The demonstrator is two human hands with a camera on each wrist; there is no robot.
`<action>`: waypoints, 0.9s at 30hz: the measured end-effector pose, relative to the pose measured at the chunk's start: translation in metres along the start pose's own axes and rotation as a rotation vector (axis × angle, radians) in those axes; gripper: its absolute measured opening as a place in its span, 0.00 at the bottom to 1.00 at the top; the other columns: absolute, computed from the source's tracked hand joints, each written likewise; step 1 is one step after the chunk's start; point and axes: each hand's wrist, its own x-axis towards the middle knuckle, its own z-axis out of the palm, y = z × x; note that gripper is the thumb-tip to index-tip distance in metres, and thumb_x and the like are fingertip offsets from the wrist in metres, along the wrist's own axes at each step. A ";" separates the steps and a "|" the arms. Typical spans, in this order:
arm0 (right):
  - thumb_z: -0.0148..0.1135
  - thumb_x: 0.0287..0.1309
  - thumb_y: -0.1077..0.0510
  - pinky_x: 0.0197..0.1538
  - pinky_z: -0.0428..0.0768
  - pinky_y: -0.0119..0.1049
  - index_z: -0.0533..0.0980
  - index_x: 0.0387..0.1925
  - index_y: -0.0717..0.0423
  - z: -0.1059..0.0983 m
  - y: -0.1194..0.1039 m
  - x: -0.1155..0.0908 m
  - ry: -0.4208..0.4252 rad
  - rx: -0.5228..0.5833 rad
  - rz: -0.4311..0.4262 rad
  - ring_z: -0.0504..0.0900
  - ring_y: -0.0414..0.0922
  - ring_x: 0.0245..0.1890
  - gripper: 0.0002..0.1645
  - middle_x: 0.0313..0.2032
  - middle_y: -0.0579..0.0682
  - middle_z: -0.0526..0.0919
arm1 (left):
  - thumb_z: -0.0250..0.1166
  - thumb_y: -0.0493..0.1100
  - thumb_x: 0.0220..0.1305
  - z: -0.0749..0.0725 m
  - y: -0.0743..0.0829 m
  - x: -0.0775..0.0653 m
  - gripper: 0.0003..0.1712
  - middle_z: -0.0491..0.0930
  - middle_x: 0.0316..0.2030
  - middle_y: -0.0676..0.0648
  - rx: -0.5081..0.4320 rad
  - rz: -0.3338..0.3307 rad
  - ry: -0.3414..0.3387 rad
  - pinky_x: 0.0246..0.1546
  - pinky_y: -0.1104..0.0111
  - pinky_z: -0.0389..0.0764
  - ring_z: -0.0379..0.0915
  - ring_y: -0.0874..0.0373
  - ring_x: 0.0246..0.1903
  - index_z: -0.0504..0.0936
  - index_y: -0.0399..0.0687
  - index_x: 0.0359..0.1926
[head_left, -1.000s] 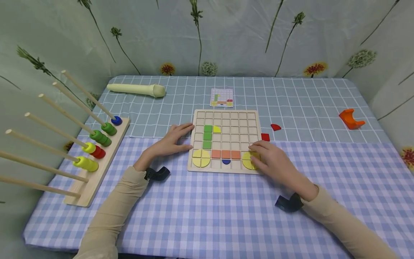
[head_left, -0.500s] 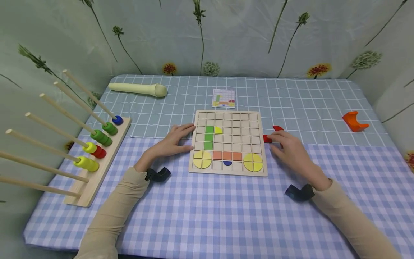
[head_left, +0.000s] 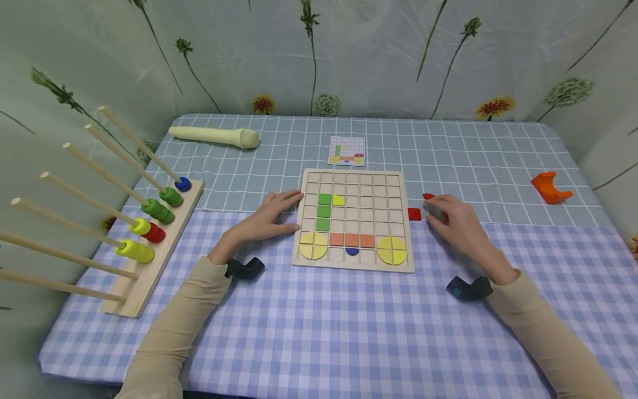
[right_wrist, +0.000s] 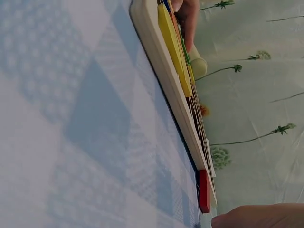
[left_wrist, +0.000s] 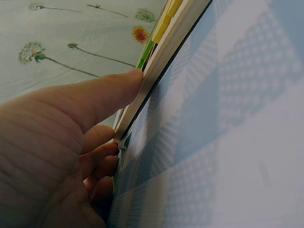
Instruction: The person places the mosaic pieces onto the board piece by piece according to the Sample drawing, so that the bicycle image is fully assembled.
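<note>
In the head view, my left hand (head_left: 264,220) rests at the left edge of the wooden grid board (head_left: 366,194), thumb and fingertips against its side. The left wrist view shows the thumb (left_wrist: 111,92) touching the board's rim. On the board lie green squares (head_left: 324,211), a yellow quarter-circle (head_left: 338,200), orange squares (head_left: 351,240), a blue half-circle (head_left: 352,251) and two yellow circles (head_left: 313,245) made of quarters. My right hand (head_left: 461,228) reaches a red quarter-circle (head_left: 428,195), partly hidden by its fingers; thumb and forefinger stand apart. A red square (head_left: 414,214) touches the board's right edge.
A small pattern card (head_left: 346,151) lies behind the board. At left stands a wooden peg rack (head_left: 159,252) with coloured beads. A pale green baton-like stick (head_left: 214,136) lies at the back left, an orange curved block (head_left: 550,188) at the far right.
My right hand has moved right from the lower-right yellow circle, past the red square, to the red quarter-circle. The left hand stays at the board's edge.
</note>
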 end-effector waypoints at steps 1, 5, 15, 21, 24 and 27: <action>0.62 0.51 0.69 0.35 0.69 0.36 0.77 0.48 0.69 -0.001 0.001 0.000 -0.003 -0.001 0.004 0.73 0.50 0.35 0.20 0.45 0.64 0.80 | 0.63 0.49 0.61 0.000 0.000 0.000 0.43 0.49 0.73 0.44 0.000 0.000 -0.001 0.61 0.50 0.57 0.50 0.48 0.61 0.53 0.47 0.72; 0.64 0.49 0.68 0.31 0.66 0.30 0.79 0.47 0.67 0.000 0.002 0.002 0.004 0.005 -0.036 0.69 0.43 0.27 0.20 0.43 0.63 0.81 | 0.63 0.50 0.61 0.000 0.000 0.001 0.43 0.50 0.73 0.44 -0.005 -0.002 -0.001 0.61 0.51 0.57 0.50 0.48 0.61 0.53 0.47 0.72; 0.67 0.47 0.68 0.37 0.72 0.40 0.80 0.44 0.65 0.009 0.000 0.008 -0.022 0.019 -0.144 0.75 0.48 0.32 0.18 0.40 0.61 0.84 | 0.63 0.49 0.61 0.000 0.000 0.000 0.43 0.49 0.73 0.44 -0.004 0.001 0.000 0.61 0.50 0.57 0.50 0.47 0.62 0.53 0.47 0.72; 0.69 0.47 0.67 0.31 0.65 0.30 0.81 0.42 0.64 0.004 -0.006 0.007 -0.016 0.003 -0.112 0.67 0.43 0.27 0.17 0.34 0.57 0.82 | 0.63 0.49 0.61 -0.001 0.001 0.001 0.43 0.50 0.73 0.44 -0.009 0.001 0.001 0.60 0.51 0.57 0.50 0.48 0.60 0.53 0.47 0.72; 0.70 0.45 0.66 0.29 0.63 0.27 0.82 0.41 0.63 0.003 -0.008 0.006 0.011 0.020 -0.142 0.65 0.40 0.25 0.17 0.33 0.56 0.82 | 0.63 0.49 0.61 -0.001 0.001 0.001 0.43 0.50 0.73 0.44 -0.010 0.001 0.004 0.59 0.52 0.58 0.51 0.49 0.59 0.53 0.47 0.72; 0.71 0.43 0.66 0.27 0.62 0.25 0.82 0.40 0.62 0.004 -0.011 0.007 0.016 0.038 -0.185 0.63 0.37 0.22 0.17 0.34 0.55 0.83 | 0.63 0.49 0.61 -0.001 0.000 0.000 0.43 0.50 0.73 0.45 -0.010 0.002 0.003 0.59 0.52 0.58 0.51 0.49 0.58 0.53 0.46 0.72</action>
